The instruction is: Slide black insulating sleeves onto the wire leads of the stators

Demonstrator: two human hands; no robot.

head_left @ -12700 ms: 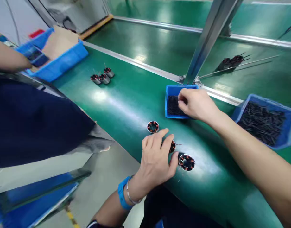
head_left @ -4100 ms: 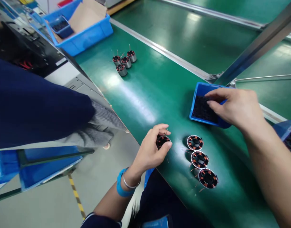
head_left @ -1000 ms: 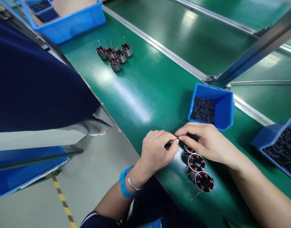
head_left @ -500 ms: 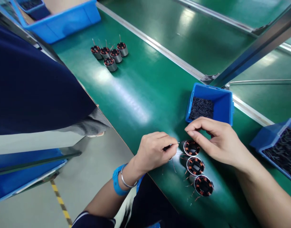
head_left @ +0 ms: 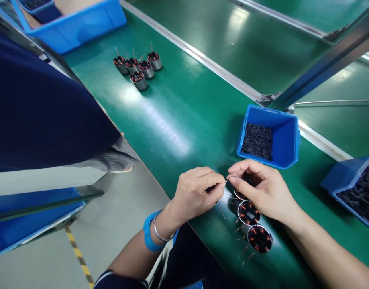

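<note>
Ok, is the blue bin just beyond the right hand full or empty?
Neither, part-filled: dark pieces lie low in the bin, bare blue wall above.

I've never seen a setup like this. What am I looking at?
There's no robot: a person works bare-handed, seen by one camera worn on their head, looking forward and down. The left hand grips a mostly hidden object, apparently a metal cylinder. The right hand is close by; I can't tell whether it holds anything. On the green table, three copper-wound cylinders stand beside the right hand and five more cylinders farther off. A blue bin beyond the right hand holds small dark pieces; another bin sits at the right edge.
</note>
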